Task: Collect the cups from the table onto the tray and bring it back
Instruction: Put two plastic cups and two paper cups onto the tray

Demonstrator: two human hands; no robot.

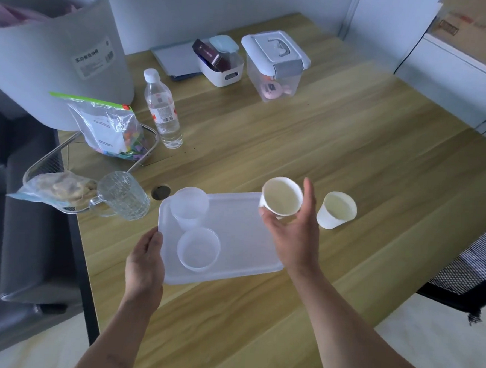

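A translucent white tray [241, 240] lies on the wooden table in front of me. Two clear plastic cups stand on its left half, one at the far corner [189, 207] and one nearer me [198, 248]. My left hand [145, 259] grips the tray's near-left edge. My right hand [293, 232] holds a white paper cup [281, 197] over the tray's far-right corner. A second white paper cup [336, 210] stands on the table just right of that hand. A ribbed glass mug [123, 195] sits left of the tray.
A water bottle [162, 109], a zip bag of coloured pieces [111, 130] and a wire basket [49, 166] with a bagged snack crowd the left side. Two storage boxes [274, 63] stand at the back. A mesh chair [470, 266] is at the right.
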